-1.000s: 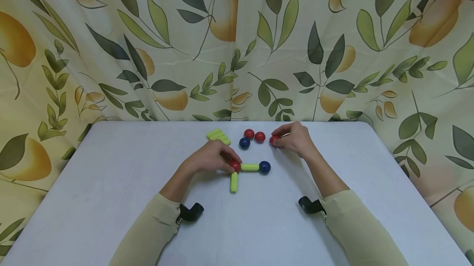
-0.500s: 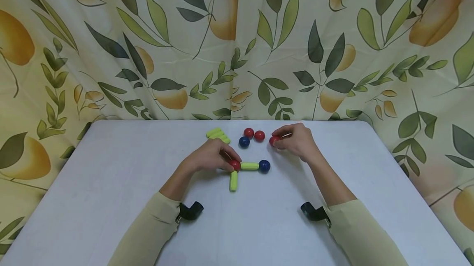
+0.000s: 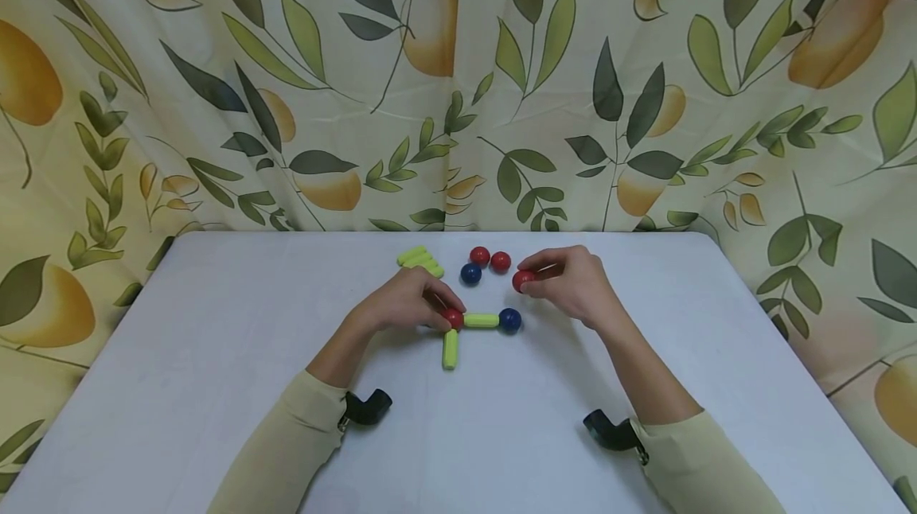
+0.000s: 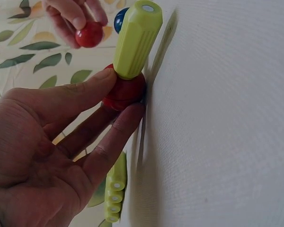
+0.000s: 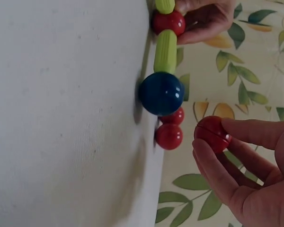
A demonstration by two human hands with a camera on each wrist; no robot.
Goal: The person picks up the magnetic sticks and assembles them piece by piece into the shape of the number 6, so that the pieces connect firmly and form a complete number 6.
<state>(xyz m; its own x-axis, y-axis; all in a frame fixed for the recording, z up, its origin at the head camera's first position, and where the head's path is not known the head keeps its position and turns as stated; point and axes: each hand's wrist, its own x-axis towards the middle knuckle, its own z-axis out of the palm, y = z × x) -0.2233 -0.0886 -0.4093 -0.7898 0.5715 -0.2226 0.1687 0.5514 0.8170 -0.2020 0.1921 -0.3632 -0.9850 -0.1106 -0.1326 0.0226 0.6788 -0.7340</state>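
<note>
My left hand (image 3: 408, 301) grips a red ball (image 4: 125, 94) between thumb and fingers. Two lime-green rods join that ball: one rod (image 3: 450, 350) points toward me, the other rod (image 3: 481, 321) runs right to a dark blue ball (image 3: 510, 321). Together they form an L on the white table. Behind and to the right, my right hand (image 3: 569, 283) pinches another red ball (image 5: 213, 135) by its fingertips. In the right wrist view this ball is apart from the table, with a thin seam line around it.
Near the table's (image 3: 236, 387) far edge lie two loose red balls (image 3: 501, 262), a loose blue ball (image 3: 470, 274) and several lime-green rods (image 3: 421, 261) side by side. A leaf-and-fruit patterned curtain (image 3: 530, 84) hangs behind the table.
My right hand has drawn its red ball slightly toward me and to the left, away from the far edge. The left hand keeps its grip on the joined pieces in place.
</note>
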